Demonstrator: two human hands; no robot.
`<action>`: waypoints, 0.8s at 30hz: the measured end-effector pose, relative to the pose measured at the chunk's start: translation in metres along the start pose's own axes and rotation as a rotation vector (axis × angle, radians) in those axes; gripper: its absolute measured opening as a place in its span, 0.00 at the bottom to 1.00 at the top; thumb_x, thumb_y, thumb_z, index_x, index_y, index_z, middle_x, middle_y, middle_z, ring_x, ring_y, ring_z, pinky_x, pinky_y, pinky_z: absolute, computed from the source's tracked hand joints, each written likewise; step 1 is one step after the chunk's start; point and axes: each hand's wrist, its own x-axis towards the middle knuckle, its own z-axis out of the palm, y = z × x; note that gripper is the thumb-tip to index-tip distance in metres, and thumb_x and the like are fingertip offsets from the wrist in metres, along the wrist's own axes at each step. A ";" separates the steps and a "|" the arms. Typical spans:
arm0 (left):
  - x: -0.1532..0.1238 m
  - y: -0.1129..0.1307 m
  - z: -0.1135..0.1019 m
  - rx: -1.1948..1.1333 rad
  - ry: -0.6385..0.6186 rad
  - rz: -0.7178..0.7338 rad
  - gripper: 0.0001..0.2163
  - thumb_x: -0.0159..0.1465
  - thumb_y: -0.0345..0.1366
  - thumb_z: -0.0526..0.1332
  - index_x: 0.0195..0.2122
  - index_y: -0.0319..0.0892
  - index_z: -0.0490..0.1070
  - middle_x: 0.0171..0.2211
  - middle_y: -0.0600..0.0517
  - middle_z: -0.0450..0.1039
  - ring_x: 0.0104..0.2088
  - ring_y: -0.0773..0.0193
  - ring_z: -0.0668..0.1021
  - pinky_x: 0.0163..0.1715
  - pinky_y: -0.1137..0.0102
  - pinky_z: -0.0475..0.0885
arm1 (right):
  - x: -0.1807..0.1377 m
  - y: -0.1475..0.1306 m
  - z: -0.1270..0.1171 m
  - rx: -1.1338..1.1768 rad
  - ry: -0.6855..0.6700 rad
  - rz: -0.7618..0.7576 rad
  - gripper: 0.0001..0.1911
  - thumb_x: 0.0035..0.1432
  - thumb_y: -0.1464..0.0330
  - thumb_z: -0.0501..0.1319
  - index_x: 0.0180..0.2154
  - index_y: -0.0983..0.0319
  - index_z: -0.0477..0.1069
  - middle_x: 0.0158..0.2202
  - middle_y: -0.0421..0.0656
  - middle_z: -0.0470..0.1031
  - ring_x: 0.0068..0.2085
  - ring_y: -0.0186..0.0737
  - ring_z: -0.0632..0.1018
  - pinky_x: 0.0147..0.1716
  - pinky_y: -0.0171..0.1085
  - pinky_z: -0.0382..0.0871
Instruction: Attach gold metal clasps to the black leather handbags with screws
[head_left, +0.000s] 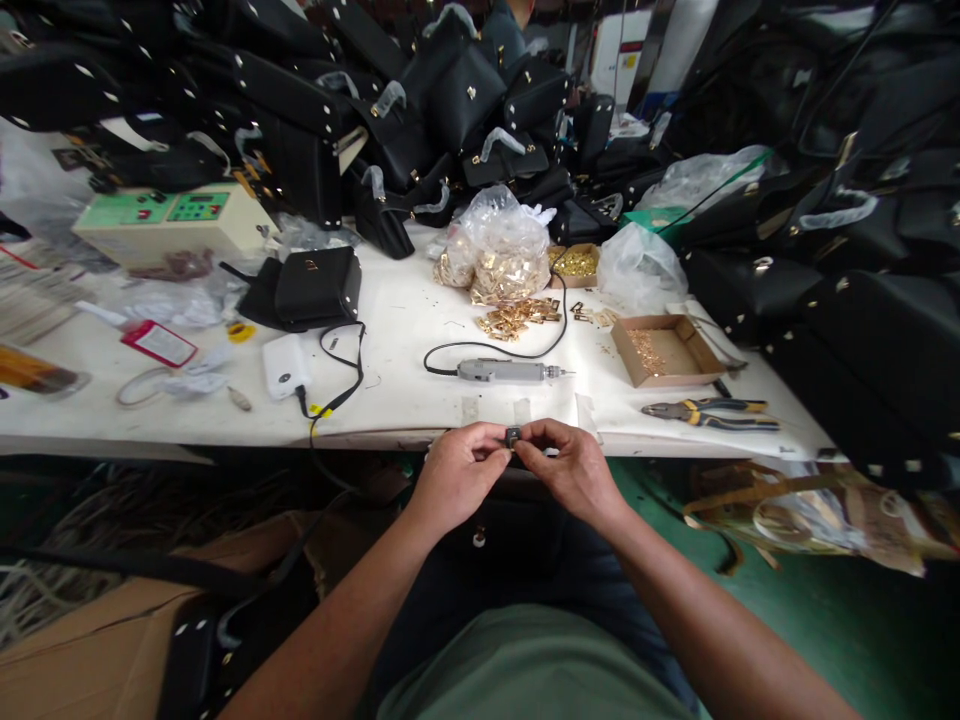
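At the table's front edge, my left hand point(469, 470) and my right hand point(568, 468) meet, each pinching with thumb and fingers. Between the fingertips is a small dark square piece point(513, 436), too small to tell its kind. Below them a black bag point(495, 535) with a shiny stud rests over my lap, partly hidden by my wrists. Just beyond my hands, a grey electric screwdriver point(501, 371) lies on its side with its bit pointing right.
Gold-coloured metal fittings point(517, 318) lie loose before filled plastic bags point(510, 250). On the right are a cardboard tray point(686, 372) of small screws and pliers point(712, 413). A white power bank point(285, 366) and black pouch point(319, 285) lie left. Black handbags point(457, 90) pile up behind.
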 end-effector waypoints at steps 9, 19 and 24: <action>0.000 0.002 0.000 0.090 0.034 -0.006 0.10 0.65 0.41 0.63 0.39 0.44 0.81 0.35 0.51 0.83 0.35 0.60 0.83 0.35 0.72 0.75 | 0.000 -0.006 -0.010 0.087 -0.099 0.068 0.11 0.59 0.60 0.65 0.33 0.62 0.77 0.29 0.39 0.76 0.30 0.36 0.74 0.31 0.34 0.66; -0.004 0.002 0.004 0.096 0.053 0.017 0.10 0.66 0.39 0.61 0.38 0.42 0.81 0.30 0.53 0.81 0.29 0.64 0.80 0.30 0.74 0.71 | 0.004 -0.009 -0.003 0.015 0.027 -0.031 0.06 0.57 0.68 0.62 0.29 0.62 0.75 0.27 0.38 0.75 0.30 0.36 0.74 0.34 0.34 0.66; -0.006 0.008 0.006 0.115 0.087 0.025 0.09 0.63 0.36 0.61 0.35 0.41 0.81 0.26 0.54 0.78 0.25 0.67 0.76 0.27 0.74 0.67 | 0.001 -0.009 0.000 -0.056 0.030 -0.076 0.05 0.55 0.70 0.61 0.28 0.62 0.74 0.26 0.37 0.74 0.30 0.35 0.74 0.33 0.32 0.66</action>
